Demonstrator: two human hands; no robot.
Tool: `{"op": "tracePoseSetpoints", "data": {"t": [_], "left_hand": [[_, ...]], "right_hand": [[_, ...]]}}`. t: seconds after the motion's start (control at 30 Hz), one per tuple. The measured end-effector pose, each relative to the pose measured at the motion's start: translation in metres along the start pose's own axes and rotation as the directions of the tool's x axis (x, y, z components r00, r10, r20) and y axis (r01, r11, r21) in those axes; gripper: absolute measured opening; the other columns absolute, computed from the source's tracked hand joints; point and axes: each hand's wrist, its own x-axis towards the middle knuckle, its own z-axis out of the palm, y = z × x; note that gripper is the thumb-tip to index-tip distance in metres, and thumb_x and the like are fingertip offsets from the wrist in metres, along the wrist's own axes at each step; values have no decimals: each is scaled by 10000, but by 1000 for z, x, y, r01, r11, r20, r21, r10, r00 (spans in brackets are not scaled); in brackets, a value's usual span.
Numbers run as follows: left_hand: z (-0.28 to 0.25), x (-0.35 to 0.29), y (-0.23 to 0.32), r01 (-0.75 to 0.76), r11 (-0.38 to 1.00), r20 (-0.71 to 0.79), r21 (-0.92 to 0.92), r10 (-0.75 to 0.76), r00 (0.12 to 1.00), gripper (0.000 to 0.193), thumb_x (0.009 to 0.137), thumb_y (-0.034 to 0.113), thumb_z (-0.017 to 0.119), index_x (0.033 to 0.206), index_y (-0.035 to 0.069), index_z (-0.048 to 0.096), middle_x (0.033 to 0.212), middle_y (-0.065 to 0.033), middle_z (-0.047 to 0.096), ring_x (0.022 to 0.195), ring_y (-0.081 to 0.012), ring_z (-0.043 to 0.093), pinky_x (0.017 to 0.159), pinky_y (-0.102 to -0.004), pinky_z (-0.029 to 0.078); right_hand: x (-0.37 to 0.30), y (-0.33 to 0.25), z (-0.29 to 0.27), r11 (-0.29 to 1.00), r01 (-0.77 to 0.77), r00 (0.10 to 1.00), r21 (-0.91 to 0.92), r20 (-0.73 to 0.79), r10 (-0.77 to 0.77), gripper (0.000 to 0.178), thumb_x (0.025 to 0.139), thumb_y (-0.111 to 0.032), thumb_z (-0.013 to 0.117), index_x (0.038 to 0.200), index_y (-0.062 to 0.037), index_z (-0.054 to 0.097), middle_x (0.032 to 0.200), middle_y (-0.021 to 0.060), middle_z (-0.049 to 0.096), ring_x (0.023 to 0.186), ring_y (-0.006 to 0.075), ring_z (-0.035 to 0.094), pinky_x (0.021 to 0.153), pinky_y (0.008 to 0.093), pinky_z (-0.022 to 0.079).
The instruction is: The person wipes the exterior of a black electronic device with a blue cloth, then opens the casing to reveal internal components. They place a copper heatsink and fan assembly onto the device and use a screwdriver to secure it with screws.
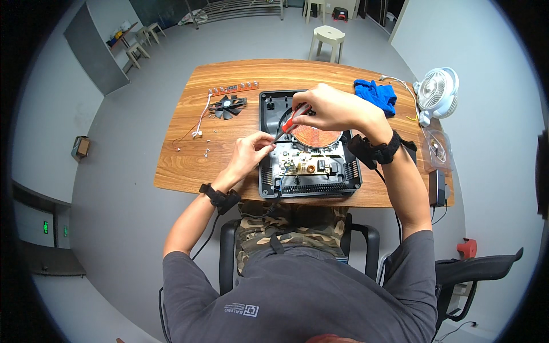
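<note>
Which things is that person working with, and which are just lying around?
In the job: right hand holding red screwdriver, left hand, black housing, circuit board, copper coil; probably black fan, orange strip, screws.
Seemingly just lying about: blue cloth, white fan, stool.

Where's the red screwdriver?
In the head view, the screwdriver is in the right hand, over the left side of the black case, its tip by the left hand.

Floor (131,114): plain grey
Walls (492,74): pale
Table (243,71): brown wood grain
Stool (329,34): cream, beyond the table
Chair (476,268): black, at right
Sign (46,227): glowing green, left
</note>
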Motion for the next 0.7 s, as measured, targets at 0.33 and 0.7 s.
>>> {"op": "tracePoseSetpoints", "data": {"t": [0.33, 0.7], "left_hand": [[-1, -2, 8, -2, 1000, 19, 25, 2, 1000, 221, 951, 34, 698, 1158, -37, 675, 1029, -131, 774, 979, -143, 735, 860, -273, 591], [0, 0, 5, -8, 999, 17, 43, 7, 1000, 223, 939, 42, 716, 1148, -33, 688, 1033, -128, 775, 969, -137, 734, 857, -276, 592]], "right_hand": [[1, 4, 3, 1000, 8, 1000, -15, 3, -8, 313, 938, -265, 723, 991, 40, 680, 841, 199, 725, 781, 349, 715, 716, 386, 562], [0, 4, 3, 1000, -28, 999, -10, 27, 28, 322, 938, -276, 725, 997, 39, 684, 858, 197, 730, 793, 340, 719, 725, 382, 564]]}}
